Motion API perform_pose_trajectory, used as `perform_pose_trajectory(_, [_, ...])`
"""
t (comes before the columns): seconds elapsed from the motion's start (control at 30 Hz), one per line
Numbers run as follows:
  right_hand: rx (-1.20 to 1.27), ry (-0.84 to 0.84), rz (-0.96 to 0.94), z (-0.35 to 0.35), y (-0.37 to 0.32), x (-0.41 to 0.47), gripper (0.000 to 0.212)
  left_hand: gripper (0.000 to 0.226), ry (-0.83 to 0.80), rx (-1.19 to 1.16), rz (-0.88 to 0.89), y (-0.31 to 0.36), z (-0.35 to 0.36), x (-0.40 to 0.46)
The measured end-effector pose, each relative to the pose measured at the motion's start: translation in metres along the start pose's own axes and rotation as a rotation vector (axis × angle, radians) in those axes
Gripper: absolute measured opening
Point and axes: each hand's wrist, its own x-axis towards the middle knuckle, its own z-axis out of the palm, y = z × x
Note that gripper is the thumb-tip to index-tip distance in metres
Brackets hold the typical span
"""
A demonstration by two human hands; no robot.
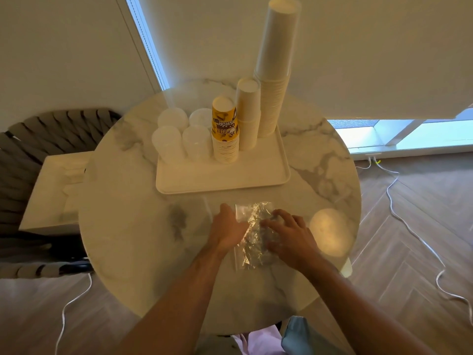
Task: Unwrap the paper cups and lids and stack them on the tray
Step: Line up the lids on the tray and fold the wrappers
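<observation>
you're in a home or café-like room: round marble bench, woven chair at left, herringbone wood floor at right.

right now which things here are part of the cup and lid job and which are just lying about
Part of the job:
- tray
- tall white cup stack
- shorter white cup stack
- yellow printed cup stack
- four translucent lid stacks
- clear plastic wrapper, under the left hand and right hand

Just lying about:
- woven chair
- white cables on the floor
- marble table
</observation>
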Motion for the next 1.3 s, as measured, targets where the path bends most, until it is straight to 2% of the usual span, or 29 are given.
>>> perform_pose_trajectory(0.1, [0.012,0.004,0.006,0.001,0.001,0.001,0.058,0.04,-0.064,-0.216,0.045,-0.012,-0.001,-0.007])
perform_pose_trajectory(0.3, [0.0,0.036,0.019,0.004,0.002,0.002,0.061,0.042,-0.202,-0.28,0.143,-0.035,0.003,-0.017])
perform_pose_trajectory(0.43, [0.023,0.035,-0.02,0.008,0.008,0.006,0.058,0.06,-0.226,-0.345,0.123,-0.036,-0.001,-0.02])
perform_pose_trajectory(0.5, [0.246,0.134,-0.008,0.006,0.011,0.003,0.056,0.068,-0.266,-0.394,0.133,-0.033,-0.008,-0.023])
perform_pose_trajectory(0.57, [0.708,0.21,0.104,-0.002,0.009,-0.007,0.053,0.074,-0.324,-0.461,0.16,-0.029,-0.019,-0.028])
perform_pose_trajectory(0.63, [1.14,0.127,0.12,-0.01,0.006,-0.016,0.049,0.079,-0.378,-0.51,0.2,-0.026,-0.03,-0.034])
perform_pose_trajectory(0.7, [1.42,-0.04,0.062,-0.013,0.003,-0.021,0.05,0.081,-0.424,-0.553,0.22,-0.024,-0.039,-0.04])
perform_pose_trajectory(0.77, [1.54,-0.13,0.041,-0.016,-0.004,-0.023,0.041,0.082,-0.467,-0.597,0.232,-0.022,-0.048,-0.044])
perform_pose_trajectory(0.83, [1.553,-0.136,0.049,-0.019,-0.011,-0.023,0.039,0.083,-0.515,-0.641,0.242,-0.021,-0.058,-0.047])
perform_pose_trajectory(0.97, [1.672,-0.225,0.053,-0.024,-0.021,-0.025,0.061,0.086,-0.584,-0.706,0.263,-0.018,-0.075,-0.049])
perform_pose_trajectory(1.1, [1.756,-0.224,0.109,-0.028,-0.036,-0.027,0.043,0.087,-0.597,-0.795,0.27,-0.011,-0.083,-0.051])
perform_pose_trajectory(1.2, [1.857,-0.269,0.104,-0.025,-0.041,-0.03,0.071,0.088,-0.605,-0.86,0.291,-0.004,-0.084,-0.053])
perform_pose_trajectory(1.3, [2.086,-0.354,0.016,-0.021,-0.045,-0.034,0.072,0.088,-0.61,-0.911,0.286,0.002,-0.082,-0.054])
